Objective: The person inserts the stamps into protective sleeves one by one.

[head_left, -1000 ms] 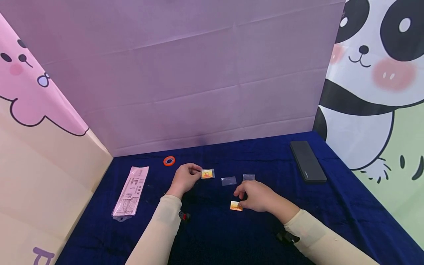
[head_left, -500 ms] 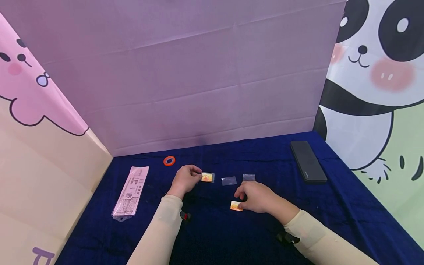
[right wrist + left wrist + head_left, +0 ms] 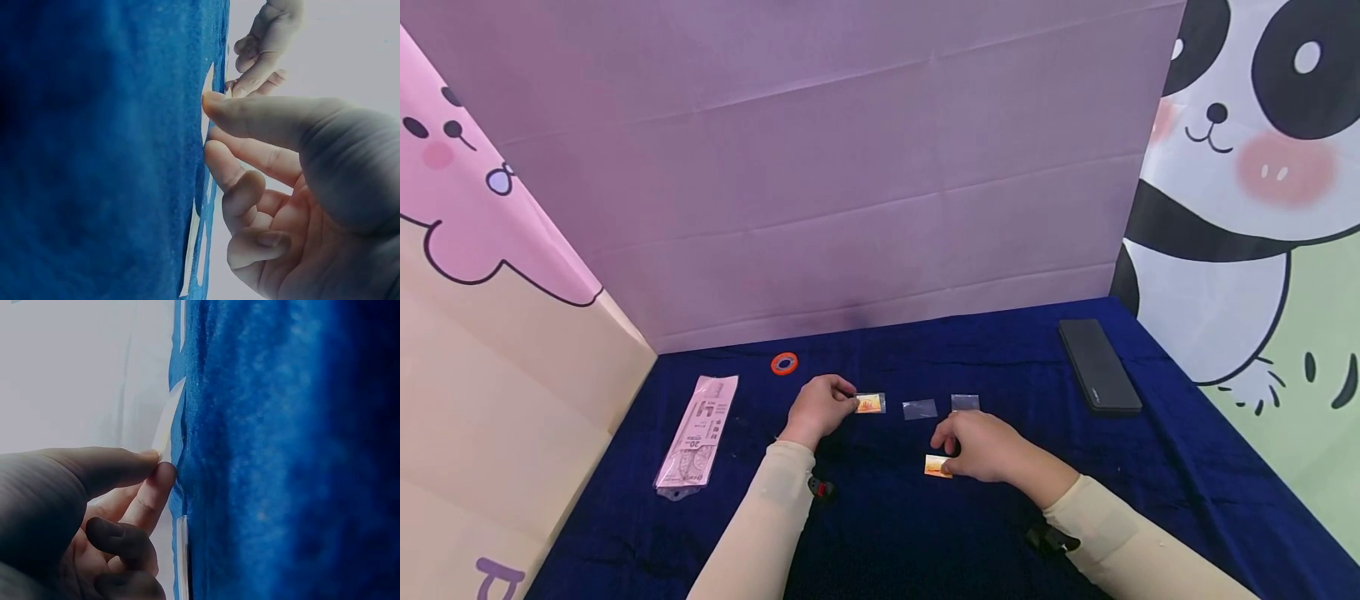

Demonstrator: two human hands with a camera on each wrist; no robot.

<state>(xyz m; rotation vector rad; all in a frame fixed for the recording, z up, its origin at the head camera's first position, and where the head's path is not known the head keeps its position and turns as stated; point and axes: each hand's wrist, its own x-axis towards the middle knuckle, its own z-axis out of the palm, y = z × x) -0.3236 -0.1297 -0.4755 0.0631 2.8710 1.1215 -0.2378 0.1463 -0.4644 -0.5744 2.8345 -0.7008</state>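
Between thumb and index finger my left hand [image 3: 822,409] pinches the left edge of a clear sleeve [image 3: 882,408] with a small yellow stamp [image 3: 870,403] in it. Seen edge-on in the left wrist view, the sleeve [image 3: 167,419] slants up from the blue cloth. My right hand [image 3: 982,445] holds a small orange-and-white stamp [image 3: 936,465] low at the cloth, its thumb on the stamp's right side. In the right wrist view the thumb lies against the stamp [image 3: 206,124], the index fingertip is near its lower end, and the other fingers are curled.
Two clear sleeves lie between the hands, a left one [image 3: 920,409] and a right one [image 3: 965,402]. An orange tape roll [image 3: 784,363] and a pink packet [image 3: 697,432] lie left. A dark flat case [image 3: 1099,367] lies right. Fabric walls [image 3: 880,183] border the blue cloth [image 3: 865,533].
The sleeve with the yellow stamp has dropped slightly and come a little nearer, still in my left hand's pinch. My right hand and its stamp have barely moved.
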